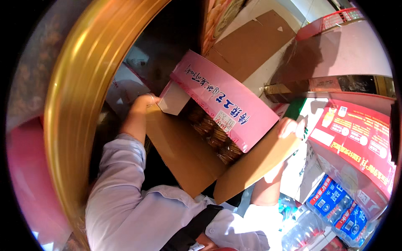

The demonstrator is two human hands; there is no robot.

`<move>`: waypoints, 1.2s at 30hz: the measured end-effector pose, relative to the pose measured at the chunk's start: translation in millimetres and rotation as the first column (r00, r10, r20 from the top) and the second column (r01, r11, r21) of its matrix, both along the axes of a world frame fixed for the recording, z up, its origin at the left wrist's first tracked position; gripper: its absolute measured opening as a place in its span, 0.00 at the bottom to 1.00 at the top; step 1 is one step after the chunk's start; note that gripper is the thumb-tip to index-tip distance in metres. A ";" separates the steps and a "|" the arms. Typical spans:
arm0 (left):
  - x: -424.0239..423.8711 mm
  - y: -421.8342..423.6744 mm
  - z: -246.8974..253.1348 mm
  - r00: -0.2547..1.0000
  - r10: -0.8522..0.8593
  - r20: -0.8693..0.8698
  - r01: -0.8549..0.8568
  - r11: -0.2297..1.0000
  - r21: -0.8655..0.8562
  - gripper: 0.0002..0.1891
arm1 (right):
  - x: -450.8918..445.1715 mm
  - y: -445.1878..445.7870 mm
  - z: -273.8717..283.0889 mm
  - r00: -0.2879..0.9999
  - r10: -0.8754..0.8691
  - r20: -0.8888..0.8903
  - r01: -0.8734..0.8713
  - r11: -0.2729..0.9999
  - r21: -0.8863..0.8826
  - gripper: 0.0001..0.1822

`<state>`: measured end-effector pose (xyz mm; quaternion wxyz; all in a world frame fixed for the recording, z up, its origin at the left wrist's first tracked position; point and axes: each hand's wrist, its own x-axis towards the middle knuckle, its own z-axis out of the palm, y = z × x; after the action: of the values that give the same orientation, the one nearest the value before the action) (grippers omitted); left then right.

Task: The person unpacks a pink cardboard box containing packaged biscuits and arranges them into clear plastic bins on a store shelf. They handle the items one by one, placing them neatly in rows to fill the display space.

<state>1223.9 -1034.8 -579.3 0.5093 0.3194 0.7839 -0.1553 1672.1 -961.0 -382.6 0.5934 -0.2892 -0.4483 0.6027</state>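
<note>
Before me is a pink cardboard box (216, 94) with printed writing and a small label, its top flaps folded out. Brown packaged goods (205, 128) in clear, shiny wrapping lie inside, partly hidden by the pink flap. My left hand (147, 102) grips the box at its left corner, by the brown near flap (185, 150). On the other side, my right hand (290, 128) holds the edge of the right flap (257, 166), fingers on its outer end. The thumb and palm of the right hand are largely behind the cardboard.
A curved golden metal edge (78, 94) runs close along my left. At right are a red printed carton (355, 141), blue-labelled water bottle packs (336, 204) and a green-and-white box (298, 166). Flattened brown cardboard (251, 44) lies on the floor ahead, beside a pink box (348, 50).
</note>
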 end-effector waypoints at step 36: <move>124.1 249.8 216.2 0.931 0.365 -0.016 -0.113 0.330 0.937 0.29 | -33.0 -151.3 99.4 0.880 -0.117 0.460 0.225 0.956 -0.188 0.19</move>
<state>1348.0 -784.9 -363.1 0.1675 0.4094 0.8247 0.3524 1639.0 -1112.3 -283.2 0.4880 -0.5261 -0.4694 0.5145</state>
